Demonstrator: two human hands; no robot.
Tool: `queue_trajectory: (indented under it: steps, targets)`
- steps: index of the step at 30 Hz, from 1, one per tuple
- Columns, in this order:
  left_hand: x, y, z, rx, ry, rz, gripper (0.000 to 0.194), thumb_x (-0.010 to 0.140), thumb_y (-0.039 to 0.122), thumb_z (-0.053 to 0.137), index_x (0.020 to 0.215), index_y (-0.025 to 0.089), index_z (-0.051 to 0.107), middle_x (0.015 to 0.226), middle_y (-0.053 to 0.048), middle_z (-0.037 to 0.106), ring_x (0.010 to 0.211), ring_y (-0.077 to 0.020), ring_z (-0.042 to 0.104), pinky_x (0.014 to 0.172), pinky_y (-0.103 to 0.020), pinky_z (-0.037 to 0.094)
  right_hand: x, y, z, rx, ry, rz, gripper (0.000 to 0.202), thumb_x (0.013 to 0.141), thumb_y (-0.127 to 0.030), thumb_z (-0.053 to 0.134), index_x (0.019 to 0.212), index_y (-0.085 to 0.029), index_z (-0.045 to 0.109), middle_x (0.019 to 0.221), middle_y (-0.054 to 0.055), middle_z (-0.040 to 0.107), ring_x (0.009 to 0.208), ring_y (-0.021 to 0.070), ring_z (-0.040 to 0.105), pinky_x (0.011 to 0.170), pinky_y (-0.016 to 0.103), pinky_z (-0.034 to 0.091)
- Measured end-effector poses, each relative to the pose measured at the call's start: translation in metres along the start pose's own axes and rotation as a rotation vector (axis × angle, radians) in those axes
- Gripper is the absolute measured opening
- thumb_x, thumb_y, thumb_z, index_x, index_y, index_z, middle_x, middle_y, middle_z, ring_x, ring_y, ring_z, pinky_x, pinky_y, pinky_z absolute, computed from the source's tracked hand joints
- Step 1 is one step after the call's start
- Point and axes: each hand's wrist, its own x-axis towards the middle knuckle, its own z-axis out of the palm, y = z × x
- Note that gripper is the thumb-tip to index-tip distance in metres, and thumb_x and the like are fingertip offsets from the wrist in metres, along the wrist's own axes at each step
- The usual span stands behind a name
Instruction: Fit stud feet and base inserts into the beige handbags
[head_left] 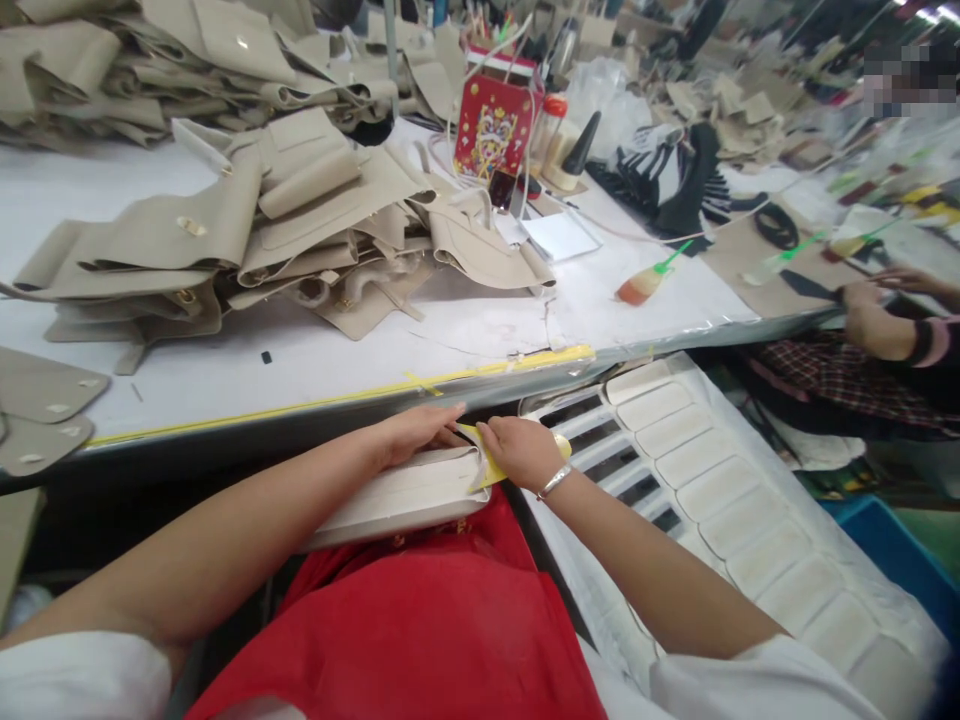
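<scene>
Left hand: (416, 435) laid over the upper edge of the pale boxy piece (397, 500); fingertips partly hidden, so firmness of grip cannot be told.
Right hand: (525, 450) fingers closed around the yellow flat piece (491, 468), which is held at the near-right end of the pale boxy piece.
Pale boxy piece: rested on the lap over the red apron (420, 640), just below the edge of the table (247, 370).
Red box: (495, 120) printed front, stood on the table; pens are seen above its top, whether held inside cannot be told.
Capped jar: (553, 115) orange-red lid fitted, stood beside the red box.
Glue bottle: (639, 288) laid on its side, green nozzle; orange-red liquid seen low, paler above.
Second bottle: (766, 267) green nozzle, pale contents, placed farther right.
Panel rack: (585, 605) loaded with overlapped pale panels (720, 500), set right of the lap.
Blue bin: (900, 560) partly covered from view; contents cannot be made out.
Beige parts: (300, 225) heaped on the table.
</scene>
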Motion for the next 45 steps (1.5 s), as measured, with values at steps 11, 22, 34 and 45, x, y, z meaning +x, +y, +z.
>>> queue_trajectory:
  steps: [11,22,34,45]
  targets:
    - [-0.001,0.001,-0.010,0.513,-0.059,0.071,0.051,0.072,0.061,0.049,0.078,0.014,0.069,0.084,-0.006,0.069,0.075,-0.0206,0.056,0.072,-0.030,0.042,0.009,0.005,0.003,-0.031,-0.053,-0.175,0.045,0.095,-0.043,0.023,0.087,-0.020,0.061,0.083,0.004,0.066,0.075,0.0170,0.060,0.060,0.026,0.032]
    - [-0.013,-0.008,-0.023,0.784,-0.094,0.130,0.053,0.079,0.062,0.038,0.085,0.019,0.068,0.091,-0.002,0.067,0.086,-0.0199,0.055,0.079,-0.025,0.041,0.022,0.008,0.004,0.002,-0.052,-0.430,0.049,0.096,-0.042,0.021,0.085,-0.017,0.061,0.083,0.007,0.066,0.075,0.0172,0.059,0.060,0.028,0.027]
    - [-0.030,-0.008,-0.018,0.909,-0.155,0.136,0.055,0.086,0.056,0.030,0.103,0.017,0.064,0.106,-0.005,0.065,0.095,-0.0210,0.056,0.086,-0.027,0.040,0.035,0.005,-0.001,0.065,-0.116,-0.641,0.048,0.096,-0.040,0.021,0.086,-0.015,0.061,0.086,0.009,0.066,0.074,0.0162,0.058,0.062,0.026,0.028]
    - [-0.062,-0.012,-0.007,1.128,0.038,0.123,0.054,0.088,0.051,0.029,0.127,0.020,0.047,0.127,-0.009,0.055,0.112,-0.0235,0.053,0.098,-0.033,0.034,0.039,-0.021,-0.012,-0.018,-0.070,-0.707,0.047,0.095,-0.044,0.024,0.092,-0.017,0.063,0.092,0.009,0.067,0.081,0.0196,0.061,0.063,0.027,0.035]
